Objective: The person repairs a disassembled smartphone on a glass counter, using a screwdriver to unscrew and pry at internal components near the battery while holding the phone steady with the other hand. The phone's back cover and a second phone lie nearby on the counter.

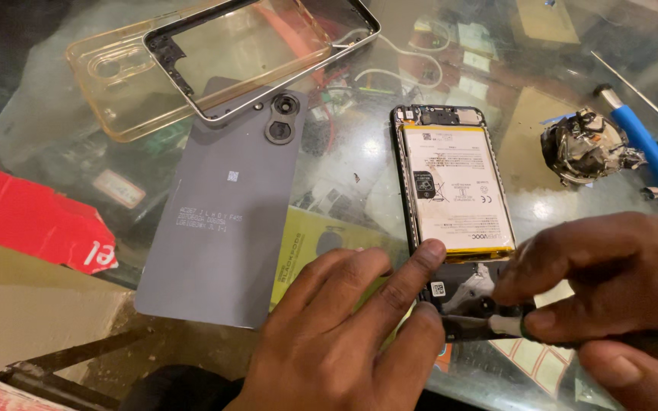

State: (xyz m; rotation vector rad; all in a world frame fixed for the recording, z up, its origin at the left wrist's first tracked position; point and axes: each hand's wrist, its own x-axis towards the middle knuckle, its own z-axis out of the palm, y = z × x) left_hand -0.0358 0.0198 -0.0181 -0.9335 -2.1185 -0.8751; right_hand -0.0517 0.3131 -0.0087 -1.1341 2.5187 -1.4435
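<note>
An opened phone (455,190) lies back-up on the glass table, its white and yellow battery exposed. My left hand (344,335) presses down on the phone's lower left corner with the index finger. My right hand (618,289) grips a slim tool (481,326) with a dark and silver shaft; its tip rests at the phone's bottom end, beside my left fingers. The grey back cover (222,221), with its camera ring, lies to the left of the phone.
A metal middle frame (215,106) leans on a clear amber case (108,84) at the back left. A blue-handled screwdriver (645,144) and a crumpled dark wad (584,144) lie at the right. A red carton (32,221) sits at the left edge.
</note>
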